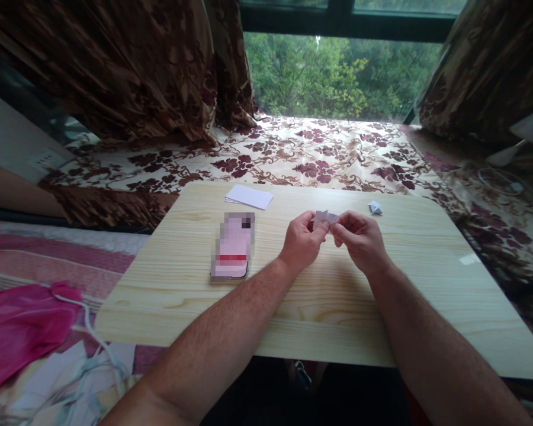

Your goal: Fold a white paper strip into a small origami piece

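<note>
Above the wooden table, a small piece of folded white paper (pixel 322 216) is held between my two hands. My left hand (pixel 302 239) pinches its left part, thumb lying across the front. At its right end, the thumb and fingers of my right hand (pixel 359 238) are closed on the paper. A pointed flap sticks up from its top edge. Fingers cover the lower part, so its full shape is hidden. Beyond my right hand, a small folded paper piece (pixel 375 208) sits on the table.
A stack of white paper (pixel 249 197) lies at the back left of the table (pixel 328 331). Nearer me is a phone (pixel 234 245), partly pixelated. A pink cloth (pixel 22 331), a white cable (pixel 91 325) and loose papers lie on the bed at left.
</note>
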Demonstrator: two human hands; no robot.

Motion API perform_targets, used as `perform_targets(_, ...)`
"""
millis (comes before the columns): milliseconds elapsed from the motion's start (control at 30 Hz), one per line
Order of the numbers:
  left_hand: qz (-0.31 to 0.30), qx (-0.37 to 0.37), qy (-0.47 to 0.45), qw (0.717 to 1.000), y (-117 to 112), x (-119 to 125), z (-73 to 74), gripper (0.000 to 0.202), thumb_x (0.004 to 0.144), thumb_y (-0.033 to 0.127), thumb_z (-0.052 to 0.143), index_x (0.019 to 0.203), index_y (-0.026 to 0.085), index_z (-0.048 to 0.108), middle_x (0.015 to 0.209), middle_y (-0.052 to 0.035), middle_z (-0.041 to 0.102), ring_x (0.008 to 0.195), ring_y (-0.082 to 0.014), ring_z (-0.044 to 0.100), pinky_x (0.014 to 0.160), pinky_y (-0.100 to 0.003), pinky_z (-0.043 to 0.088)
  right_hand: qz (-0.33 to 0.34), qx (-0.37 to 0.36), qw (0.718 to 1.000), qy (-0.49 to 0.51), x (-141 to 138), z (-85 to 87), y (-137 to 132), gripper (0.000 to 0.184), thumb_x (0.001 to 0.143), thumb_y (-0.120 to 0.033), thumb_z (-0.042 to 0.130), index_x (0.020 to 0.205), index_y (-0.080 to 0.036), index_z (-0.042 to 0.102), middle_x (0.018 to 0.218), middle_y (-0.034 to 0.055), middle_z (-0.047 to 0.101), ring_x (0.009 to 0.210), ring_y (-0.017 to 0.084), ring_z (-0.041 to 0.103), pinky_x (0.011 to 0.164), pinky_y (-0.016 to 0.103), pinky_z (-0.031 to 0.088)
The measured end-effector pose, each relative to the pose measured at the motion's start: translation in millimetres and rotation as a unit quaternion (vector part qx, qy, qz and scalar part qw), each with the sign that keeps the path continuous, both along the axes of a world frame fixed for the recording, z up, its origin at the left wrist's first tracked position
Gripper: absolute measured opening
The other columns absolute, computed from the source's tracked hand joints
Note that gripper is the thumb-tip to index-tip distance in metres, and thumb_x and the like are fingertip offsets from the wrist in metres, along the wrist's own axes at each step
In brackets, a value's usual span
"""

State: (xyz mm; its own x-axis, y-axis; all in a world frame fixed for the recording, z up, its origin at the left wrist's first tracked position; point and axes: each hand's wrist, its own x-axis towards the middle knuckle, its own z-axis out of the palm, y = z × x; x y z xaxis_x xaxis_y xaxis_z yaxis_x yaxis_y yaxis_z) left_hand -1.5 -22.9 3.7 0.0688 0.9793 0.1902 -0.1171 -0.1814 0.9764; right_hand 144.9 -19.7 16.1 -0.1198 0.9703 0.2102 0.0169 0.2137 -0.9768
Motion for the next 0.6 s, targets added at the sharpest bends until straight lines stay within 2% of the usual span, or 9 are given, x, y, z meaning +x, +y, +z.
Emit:
perform_targets(133, 0.034, 0.001, 0.009, 0.999, -1.1, 3.1, -1.0, 0.019, 0.088, 0.035, 0.063, 0.086, 0.016, 0.064, 0.065, 0.0011, 0.058, 0.056, -0.0095, 0.049, 0.053, -0.022, 0.039, -0.026, -0.008, 1.000, -0.016, -2.7, 0.3, 0.2, 0.015, 0.078, -0.025, 0.071, 0.070, -0.017, 0.062, 0.053, -0.0037, 0.056, 0.047, 0.009, 0.046, 0.047, 0.024, 0.035)
perform_targets(367, 0.088, 0.039, 0.087, 0.992, -5.6, 3.7, -3.6, 0.022, 0.090, 0.039, 0.061, 0.086, 0.018, 0.063, 0.063, 0.0027, 0.055, 0.053, -0.0095, 0.044, 0.051, -0.023, 0.033, -0.066, -0.008, 0.996, -0.056, -7.0, 3.2, -1.2, 0.015, 0.077, -0.025, 0.069, 0.067, -0.017, 0.061, 0.050, -0.0039, 0.055, 0.045, 0.008, 0.043, 0.045, 0.023, 0.031)
perform_targets(600, 0.096, 0.028, 0.100, 0.990, -5.8, 3.7, -3.5, 0.024, 0.090, 0.042, 0.060, 0.088, 0.018, 0.064, 0.065, 0.0021, 0.057, 0.055, -0.0102, 0.046, 0.052, -0.023, 0.034, -0.070, -0.014, 0.995, -0.063, -8.3, 6.8, -3.0, 0.012, 0.075, -0.026, 0.069, 0.071, -0.016, 0.065, 0.052, -0.0028, 0.057, 0.046, 0.009, 0.046, 0.046, 0.023, 0.034)
